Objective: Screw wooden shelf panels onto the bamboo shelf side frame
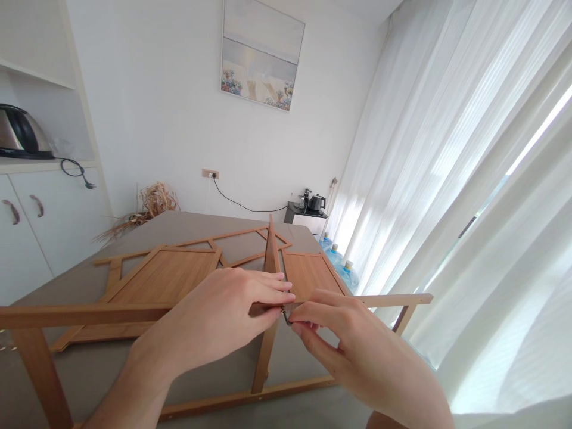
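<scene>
A wooden frame stands on edge in front of me, its top rail (89, 314) running across the view. My left hand (223, 307) is closed over this rail near its middle, thumb below and fingers on top. There, an upright wooden board (271, 253) meets the rail from behind. Between thumb and fingertips, my right hand (348, 330) pinches a small dark hex key (286, 316), its other end at a bolt in the rail. The bolt is mostly hidden by my left fingertips. Below the joint, a crosspiece (263, 357) goes down to the lower rail (308, 387).
On the grey-covered table (192, 218) lie a slatted wooden panel (174, 274), another panel (310, 271) and a thin wooden frame (241, 235). Blue water bottles (346, 273) stand by the curtain (402, 149) at right. A kettle (20, 134) sits on the left shelf.
</scene>
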A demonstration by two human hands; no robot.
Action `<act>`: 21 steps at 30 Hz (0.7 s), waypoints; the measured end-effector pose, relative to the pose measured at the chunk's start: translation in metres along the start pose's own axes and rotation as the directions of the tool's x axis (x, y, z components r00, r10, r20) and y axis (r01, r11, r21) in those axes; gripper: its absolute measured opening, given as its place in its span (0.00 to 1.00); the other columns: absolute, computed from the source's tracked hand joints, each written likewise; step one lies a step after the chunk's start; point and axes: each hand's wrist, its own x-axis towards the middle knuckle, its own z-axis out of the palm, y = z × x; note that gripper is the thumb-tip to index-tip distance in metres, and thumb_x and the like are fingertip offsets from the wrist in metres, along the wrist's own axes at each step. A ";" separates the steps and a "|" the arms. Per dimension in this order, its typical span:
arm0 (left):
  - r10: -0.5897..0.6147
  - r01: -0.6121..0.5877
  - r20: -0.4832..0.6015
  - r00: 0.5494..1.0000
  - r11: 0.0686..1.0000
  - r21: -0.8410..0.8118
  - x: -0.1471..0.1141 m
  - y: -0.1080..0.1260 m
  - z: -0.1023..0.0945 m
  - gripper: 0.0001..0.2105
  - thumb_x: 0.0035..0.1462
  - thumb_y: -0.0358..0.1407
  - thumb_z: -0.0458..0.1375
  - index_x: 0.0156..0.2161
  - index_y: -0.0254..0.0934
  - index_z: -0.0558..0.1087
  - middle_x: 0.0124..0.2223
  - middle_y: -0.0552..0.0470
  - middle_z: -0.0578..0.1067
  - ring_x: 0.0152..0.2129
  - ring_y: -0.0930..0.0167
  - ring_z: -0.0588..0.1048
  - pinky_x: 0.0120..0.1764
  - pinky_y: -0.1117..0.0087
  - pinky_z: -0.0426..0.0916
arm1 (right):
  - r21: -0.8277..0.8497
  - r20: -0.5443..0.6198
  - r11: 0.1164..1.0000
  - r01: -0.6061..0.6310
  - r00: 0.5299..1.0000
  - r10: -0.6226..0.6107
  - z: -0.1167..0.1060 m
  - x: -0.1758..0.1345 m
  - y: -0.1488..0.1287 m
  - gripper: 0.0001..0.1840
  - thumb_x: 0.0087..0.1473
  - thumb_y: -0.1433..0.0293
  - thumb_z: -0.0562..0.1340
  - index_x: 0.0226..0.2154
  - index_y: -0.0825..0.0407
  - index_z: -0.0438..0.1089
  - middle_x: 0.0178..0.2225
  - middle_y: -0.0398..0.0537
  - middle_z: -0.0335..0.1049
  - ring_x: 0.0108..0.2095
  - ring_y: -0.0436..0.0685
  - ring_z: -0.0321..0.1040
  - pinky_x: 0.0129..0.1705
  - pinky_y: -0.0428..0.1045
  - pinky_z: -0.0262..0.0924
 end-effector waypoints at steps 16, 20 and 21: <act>-0.011 0.010 0.005 1.000 1.000 0.028 -0.001 0.001 0.001 0.15 0.60 0.35 0.56 0.49 0.58 0.76 0.53 0.69 0.75 0.53 0.68 0.73 0.56 0.65 0.70 | -0.042 -0.012 0.999 -0.031 0.999 0.031 0.004 0.000 -0.003 0.09 0.61 0.75 0.57 0.34 0.46 0.71 0.30 0.40 0.67 0.29 0.49 0.63 0.32 0.46 0.55; -0.002 0.002 0.003 1.000 1.000 0.031 0.000 0.000 0.001 0.15 0.60 0.35 0.56 0.49 0.58 0.76 0.53 0.69 0.75 0.53 0.68 0.73 0.56 0.65 0.70 | -0.029 -0.009 0.999 -0.028 1.000 0.027 0.003 0.000 -0.004 0.09 0.62 0.74 0.56 0.34 0.47 0.70 0.30 0.40 0.66 0.30 0.49 0.62 0.31 0.45 0.54; -0.004 0.004 0.000 1.000 1.000 0.029 0.000 0.000 0.001 0.15 0.60 0.35 0.56 0.49 0.58 0.76 0.53 0.68 0.75 0.53 0.68 0.73 0.56 0.65 0.70 | -0.028 -0.011 0.999 -0.025 1.000 0.025 0.003 0.000 -0.004 0.09 0.62 0.73 0.56 0.34 0.47 0.70 0.30 0.40 0.66 0.30 0.49 0.62 0.31 0.46 0.53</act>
